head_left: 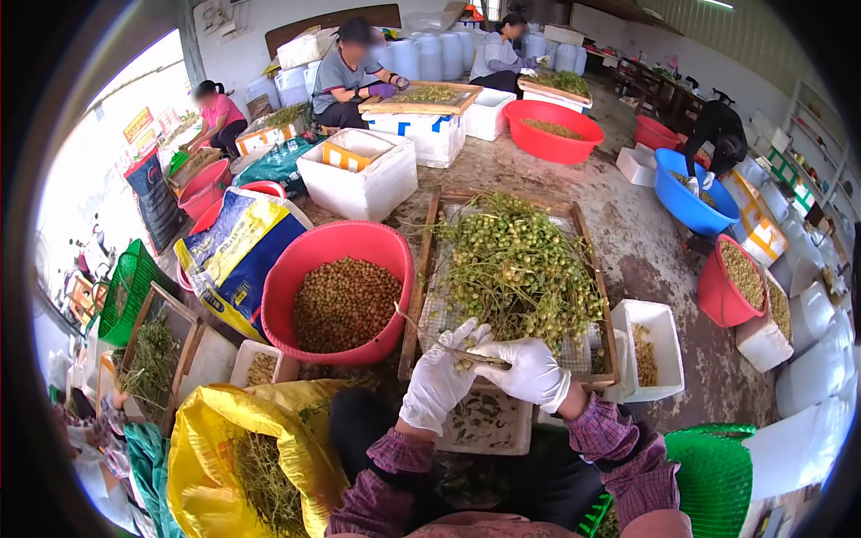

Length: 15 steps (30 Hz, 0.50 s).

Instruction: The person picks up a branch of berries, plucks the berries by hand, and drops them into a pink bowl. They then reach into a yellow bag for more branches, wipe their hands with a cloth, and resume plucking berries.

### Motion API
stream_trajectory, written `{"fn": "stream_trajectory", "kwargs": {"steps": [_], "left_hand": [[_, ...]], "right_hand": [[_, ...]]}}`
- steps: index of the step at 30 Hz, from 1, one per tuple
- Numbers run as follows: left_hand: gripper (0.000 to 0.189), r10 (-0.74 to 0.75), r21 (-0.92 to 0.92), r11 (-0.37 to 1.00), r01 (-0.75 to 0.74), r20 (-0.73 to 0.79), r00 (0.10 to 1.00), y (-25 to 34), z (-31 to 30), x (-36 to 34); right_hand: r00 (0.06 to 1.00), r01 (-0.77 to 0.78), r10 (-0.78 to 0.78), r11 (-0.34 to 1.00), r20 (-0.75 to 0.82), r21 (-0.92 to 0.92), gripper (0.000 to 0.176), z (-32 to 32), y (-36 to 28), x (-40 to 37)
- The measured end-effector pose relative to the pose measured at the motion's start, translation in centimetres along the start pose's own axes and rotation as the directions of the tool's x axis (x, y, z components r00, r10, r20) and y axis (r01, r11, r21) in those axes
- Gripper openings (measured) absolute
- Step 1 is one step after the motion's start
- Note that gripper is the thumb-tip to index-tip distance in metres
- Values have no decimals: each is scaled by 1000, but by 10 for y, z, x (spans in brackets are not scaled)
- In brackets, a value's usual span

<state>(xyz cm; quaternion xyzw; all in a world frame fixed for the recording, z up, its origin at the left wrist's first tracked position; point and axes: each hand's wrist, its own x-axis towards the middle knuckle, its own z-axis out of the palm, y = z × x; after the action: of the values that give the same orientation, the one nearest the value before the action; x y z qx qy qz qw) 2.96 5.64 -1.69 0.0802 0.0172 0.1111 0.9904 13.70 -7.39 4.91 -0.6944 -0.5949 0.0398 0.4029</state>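
Note:
In white gloves, my left hand and my right hand meet over the near edge of a wood-framed wire screen. Both are closed on a thin plant stem, which sticks out past my left fingers toward the upper left. Whether small fruits hang on it under my fingers is hard to see. Just beyond my hands, a heap of green stems with small round fruits covers most of the screen. Below my hands sits a pale shallow tray with leaf bits in it.
A red tub of brownish round fruits stands left of the screen. A white foam box stands to its right. Near my legs are a yellow sack of stems and a green basket. Several people work farther back, one by a blue tub.

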Motion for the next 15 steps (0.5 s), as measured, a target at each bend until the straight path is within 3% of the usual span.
{"fn": "stream_trajectory", "kwargs": {"steps": [4,5,6,8,9,12,13,15], "left_hand": [[49,-33,-42,999,36,65,997,-6,18,-2],[48,-26,-47,999,27,16,1000,-7,18,-1],[48,26,197,980,-31,27,999,-8,13,-1],[48,104,632,763,-139,92,990,-10,-6,-1],[40,-14,144,989,26,-83,996,-13,-10,3],[26,59,348,936,44,-280,958,-18,-19,-4],[15,25,375,924,76,-258,966,-17,-21,-7],[15,90,376,925,51,-347,934,-23,-11,-7]], "right_hand": [[990,92,-66,973,125,-210,28,14,1,3],[989,112,-86,968,125,-224,28,16,1,3],[987,132,-104,962,124,-239,27,16,1,3],[991,96,-72,969,111,-228,25,13,-3,4],[994,81,-62,972,88,-223,25,12,-3,4],[999,11,-2,980,48,-200,22,7,-1,2],[999,10,-3,982,39,-187,22,7,2,1],[998,-33,41,982,44,-184,20,4,-4,1]]}}
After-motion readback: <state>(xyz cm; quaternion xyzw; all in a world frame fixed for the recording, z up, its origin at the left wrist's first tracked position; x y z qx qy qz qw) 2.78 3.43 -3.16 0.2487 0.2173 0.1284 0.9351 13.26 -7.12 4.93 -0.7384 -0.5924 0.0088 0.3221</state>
